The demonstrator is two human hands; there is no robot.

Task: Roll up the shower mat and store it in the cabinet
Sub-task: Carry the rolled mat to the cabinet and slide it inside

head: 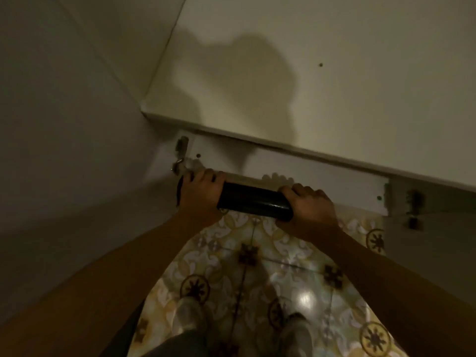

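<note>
Gripping rolled mat [253, 202] w/ left hand [199, 193] & right hand [310, 208] at cabinet [322, 176]

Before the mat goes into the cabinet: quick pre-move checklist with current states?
1. Mat rolled tight: ok, rolled mat is a compact black cylinder.
2. Two-hand grip: ok, left hand and right hand each wrap one end.
3. Cabinet open: ok, hinges are exposed at both sides below the countertop.
4. Space inside: cannot tell, the interior is hidden from this view.
5. Roll level with the opening: ok, it lies roughly parallel to the front rail.
6. Footing: ok, both feet on tiled floor.
</note>
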